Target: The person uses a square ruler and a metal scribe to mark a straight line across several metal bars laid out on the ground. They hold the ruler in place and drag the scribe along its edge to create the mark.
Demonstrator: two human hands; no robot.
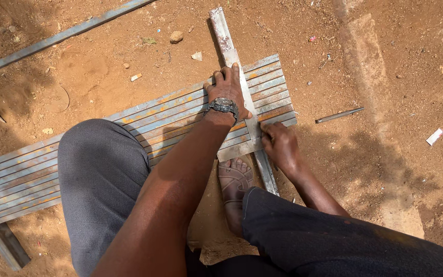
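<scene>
While the left hand (227,87) lies flat, fingers spread, pressing a metal angle (242,90) across a row of steel bars (170,115) on the dirt (385,77), the right hand (281,145) rests at the bars' right end, fingers curled against the angle; whether they hold anything I cannot tell. A sandalled foot (235,179) sits just below the bars, and a thin rod (339,115) lies well apart, right.

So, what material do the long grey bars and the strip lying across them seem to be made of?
The long grey bars look like steel: dull grey, straight-edged, with orange rust patches. The crossing strip, pressed down by the left hand, also looks like metal, an angle piece perhaps, pale and scuffed with rust stains. The right hand touches its lower part.
</scene>
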